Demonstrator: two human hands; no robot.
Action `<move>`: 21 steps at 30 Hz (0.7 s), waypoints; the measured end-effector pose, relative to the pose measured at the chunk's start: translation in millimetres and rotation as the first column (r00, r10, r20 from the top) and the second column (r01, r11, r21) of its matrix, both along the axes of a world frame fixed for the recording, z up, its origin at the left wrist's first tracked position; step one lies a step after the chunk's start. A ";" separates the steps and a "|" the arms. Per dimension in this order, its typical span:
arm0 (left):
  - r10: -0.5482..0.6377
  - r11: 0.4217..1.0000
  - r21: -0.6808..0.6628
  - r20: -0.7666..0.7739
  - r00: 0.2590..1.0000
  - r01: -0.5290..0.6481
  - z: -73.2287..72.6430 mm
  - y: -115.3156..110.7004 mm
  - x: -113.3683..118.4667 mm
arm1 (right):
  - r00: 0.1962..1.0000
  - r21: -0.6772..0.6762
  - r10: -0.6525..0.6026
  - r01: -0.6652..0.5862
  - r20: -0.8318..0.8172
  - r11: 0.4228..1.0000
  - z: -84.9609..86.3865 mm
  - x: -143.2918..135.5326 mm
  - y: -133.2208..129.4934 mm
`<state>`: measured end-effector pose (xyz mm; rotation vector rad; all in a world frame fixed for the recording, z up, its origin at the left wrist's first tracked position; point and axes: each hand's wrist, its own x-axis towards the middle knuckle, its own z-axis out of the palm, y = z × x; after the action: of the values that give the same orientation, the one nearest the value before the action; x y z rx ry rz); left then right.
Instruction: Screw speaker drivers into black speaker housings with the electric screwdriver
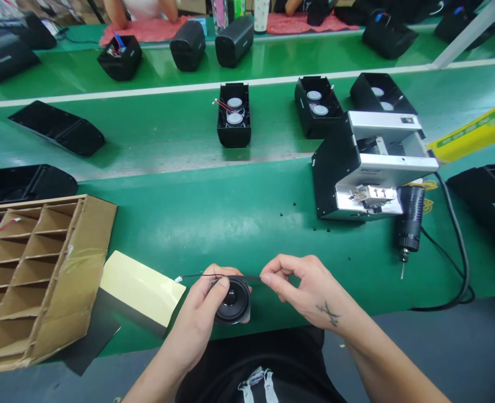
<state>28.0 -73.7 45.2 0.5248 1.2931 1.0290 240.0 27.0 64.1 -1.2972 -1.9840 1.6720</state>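
My left hand (205, 296) is wrapped round a small round black speaker driver (237, 305), cone facing up, with the thumb pressing on its rim. A thin black strip (253, 278) stretches from the driver's far edge to my right hand (300, 282), which pinches its end between thumb and fingertips. Out to the left of the driver runs a thin dark wire ending in a white connector (178, 279). Beside my left hand lies a pad with pale yellow backing sheet (142, 285), dark along its near side.
A cardboard divider box (92, 246) stands at left. At right are a silver-and-black machine (371, 168), an electric screwdriver (410, 218) and scattered screws (315, 229). Beyond, an open black speaker housing (234, 137) holds two drivers. Other people's arms (115, 12) show across the bench.
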 end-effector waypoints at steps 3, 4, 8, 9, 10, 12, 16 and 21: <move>0.011 1.000 0.003 -0.011 1.000 -0.011 0.0 1.9 0.0 | 1.000 -0.015 0.006 -0.006 -0.003 1.000 0.6 0.5 -1.8; 0.015 1.000 0.004 -0.013 1.000 -0.015 0.1 2.2 -0.1 | 1.000 -0.014 0.008 -0.008 -0.005 1.000 1.5 0.5 -2.1; 0.028 0.999 -0.021 -0.012 1.000 -0.029 0.1 2.4 0.4 | 1.000 0.001 0.005 -0.005 -0.013 1.000 4.1 -0.1 -3.0; 0.032 0.999 -0.028 -0.012 0.999 -0.032 -0.3 2.3 0.8 | 1.000 -0.001 0.002 -0.002 -0.013 1.000 4.2 -0.3 -3.4; 0.036 0.999 -0.034 -0.012 0.999 -0.036 -0.9 2.3 1.4 | 1.000 -0.006 -0.002 0.002 -0.013 1.000 4.0 -0.5 -4.0; 0.048 0.998 -0.035 -0.012 0.999 -0.048 -2.6 2.7 2.5 | 1.000 -0.018 -0.011 0.011 -0.016 1.000 3.2 -0.7 -5.3; 0.063 0.998 -0.015 -0.015 0.998 -0.063 -6.1 5.2 3.3 | 0.999 -0.019 -0.030 0.029 -0.038 0.999 3.1 -0.9 -5.9; 0.073 0.997 0.004 -0.027 0.997 -0.073 -7.1 8.8 4.3 | 0.999 -0.035 -0.034 0.034 -0.017 0.999 4.5 -1.2 -3.4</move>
<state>32.3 -64.9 38.1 0.4986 1.3431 1.0874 238.9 23.6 68.6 -1.3160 -1.9206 1.7031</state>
